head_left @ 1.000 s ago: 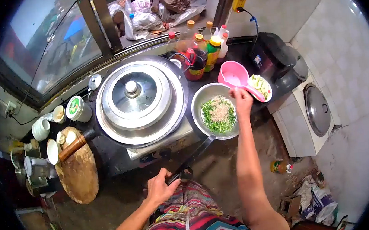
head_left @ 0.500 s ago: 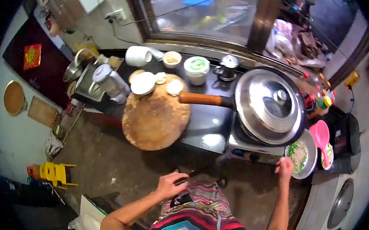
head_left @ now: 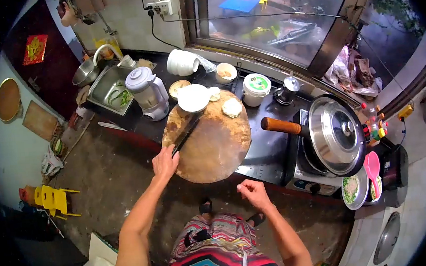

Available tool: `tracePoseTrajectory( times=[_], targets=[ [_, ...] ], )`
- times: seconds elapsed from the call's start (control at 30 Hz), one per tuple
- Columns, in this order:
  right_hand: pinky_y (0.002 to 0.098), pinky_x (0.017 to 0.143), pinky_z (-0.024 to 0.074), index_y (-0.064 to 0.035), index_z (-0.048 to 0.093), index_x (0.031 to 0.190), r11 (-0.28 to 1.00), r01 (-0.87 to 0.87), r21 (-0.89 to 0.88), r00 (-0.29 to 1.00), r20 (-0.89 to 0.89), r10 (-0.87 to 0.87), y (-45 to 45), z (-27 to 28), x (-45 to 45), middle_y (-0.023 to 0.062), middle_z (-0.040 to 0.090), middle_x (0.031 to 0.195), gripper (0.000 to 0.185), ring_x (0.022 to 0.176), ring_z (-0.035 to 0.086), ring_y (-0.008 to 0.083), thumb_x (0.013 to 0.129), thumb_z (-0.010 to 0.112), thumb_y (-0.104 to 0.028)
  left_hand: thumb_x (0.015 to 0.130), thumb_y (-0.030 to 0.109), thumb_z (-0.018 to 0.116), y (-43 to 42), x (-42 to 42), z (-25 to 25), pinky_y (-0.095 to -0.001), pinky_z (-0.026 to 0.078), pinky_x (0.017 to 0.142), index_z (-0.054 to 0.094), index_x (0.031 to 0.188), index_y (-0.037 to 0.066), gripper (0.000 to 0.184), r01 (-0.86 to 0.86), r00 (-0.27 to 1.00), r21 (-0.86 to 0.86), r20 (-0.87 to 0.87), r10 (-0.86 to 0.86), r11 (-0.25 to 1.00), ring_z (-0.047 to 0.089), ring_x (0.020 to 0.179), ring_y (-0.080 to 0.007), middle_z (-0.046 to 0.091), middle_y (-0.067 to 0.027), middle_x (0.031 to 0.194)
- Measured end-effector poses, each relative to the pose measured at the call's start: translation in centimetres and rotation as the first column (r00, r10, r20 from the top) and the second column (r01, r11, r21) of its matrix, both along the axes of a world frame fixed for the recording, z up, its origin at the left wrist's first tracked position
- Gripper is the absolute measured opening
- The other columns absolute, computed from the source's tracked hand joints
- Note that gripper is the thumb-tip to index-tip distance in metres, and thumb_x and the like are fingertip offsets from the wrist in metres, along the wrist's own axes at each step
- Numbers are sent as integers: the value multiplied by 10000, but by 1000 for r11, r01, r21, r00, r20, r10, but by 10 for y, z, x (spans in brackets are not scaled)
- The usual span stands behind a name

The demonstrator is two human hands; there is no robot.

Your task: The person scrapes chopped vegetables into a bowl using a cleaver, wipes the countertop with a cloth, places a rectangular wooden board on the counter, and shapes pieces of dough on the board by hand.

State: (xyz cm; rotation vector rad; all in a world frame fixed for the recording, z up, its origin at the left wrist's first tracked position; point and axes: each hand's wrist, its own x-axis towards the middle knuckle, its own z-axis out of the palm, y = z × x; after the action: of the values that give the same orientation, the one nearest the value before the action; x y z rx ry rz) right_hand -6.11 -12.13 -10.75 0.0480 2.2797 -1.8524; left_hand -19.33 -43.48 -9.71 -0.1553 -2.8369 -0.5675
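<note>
- A dark knife [head_left: 188, 133] is held over the round wooden board [head_left: 210, 158], its far end near the white bowl [head_left: 194, 98]; whether wood is touched cannot be told.
- The left hand [head_left: 165, 162] has its grip closed around the knife's near end. The right hand [head_left: 254, 194] is held before the board, fingers curled; nothing is seen in its grip, and how tightly it is closed cannot be told.
- Chopped greens [head_left: 351, 188] are already gathered in the metal bowl [head_left: 359, 203], far right.
- On the board, a large white lump [head_left: 232, 107] and a small white lump [head_left: 214, 94] are left, seemingly uncut.
- Bare wood is offered toward the board's front edge, which seems to overhang the desk [head_left: 263, 149].
- At the right, movement is bounded by the wok's wooden handle [head_left: 281, 125], apart from the board; behind, by the lidded tub [head_left: 256, 88].
</note>
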Motion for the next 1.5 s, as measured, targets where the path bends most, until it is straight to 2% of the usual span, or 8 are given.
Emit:
tracePoseTrajectory(
  times=[0.3,0.47,0.6,0.67,0.73,0.93,1.1,1.5],
  targets=[
    [237,531,421,-21,614,734,974,205,-96,965,184,-186,-33,-10,-7,-2,574,623,265,576,514,63,888,604,-237,783,223,669,15,10,-8,-437,498,593,584,1068,112,318,371,928,-25,0,-371,928,617,737,-325,562,-109,809],
    [232,524,404,-13,604,730,934,340,-115,940,26,-339,-31,-30,-25,-13,546,600,264,541,503,67,904,591,-210,805,255,655,18,49,4,-423,493,620,625,1078,74,330,478,864,78,137,-484,875,615,755,-333,592,-129,833],
    [238,519,396,-22,582,729,895,420,-148,904,-14,-427,-27,-29,-52,-21,509,591,254,542,494,68,913,578,-197,813,226,643,10,65,0,-375,500,662,618,1062,44,310,220,932,400,184,-313,890,638,792,-296,602,-118,754],
    [232,524,390,-37,556,707,855,468,-221,873,-34,-487,-27,-31,-67,-12,518,601,272,547,486,66,920,568,-206,887,166,556,0,71,-9,-315,427,439,580,936,15,160,-319,765,779,548,-338,540,527,478,-145,522,-45,605],
    [228,527,393,-35,567,770,825,520,-221,851,51,-523,-24,-38,-81,-5,531,626,243,534,476,71,931,553,-217,912,171,528,-11,80,-20,-280,375,367,536,902,27,144,-447,738,803,580,-344,395,462,396,-122,510,-44,582],
    [235,574,428,-26,565,938,720,534,-444,812,32,-582,-45,-56,-111,13,560,754,214,621,509,77,956,511,-233,920,179,529,2,119,-40,-285,382,371,498,868,13,176,-570,697,781,624,-353,254,453,389,-128,483,-38,543],
    [281,858,460,-13,548,1108,872,478,-110,845,-212,-490,-53,-75,-119,64,593,1037,205,959,590,152,959,441,-103,918,181,525,39,128,-49,-288,381,364,487,841,24,179,-600,696,773,632,-341,205,451,387,-125,477,-38,560],
    [418,1052,315,10,467,1254,935,268,231,869,-476,-131,-77,-54,-105,225,489,1281,465,1225,439,378,800,393,73,926,234,517,99,136,-51,-297,379,367,480,861,29,217,-652,664,728,683,-304,211,457,411,-130,480,-33,586]
  ],
)
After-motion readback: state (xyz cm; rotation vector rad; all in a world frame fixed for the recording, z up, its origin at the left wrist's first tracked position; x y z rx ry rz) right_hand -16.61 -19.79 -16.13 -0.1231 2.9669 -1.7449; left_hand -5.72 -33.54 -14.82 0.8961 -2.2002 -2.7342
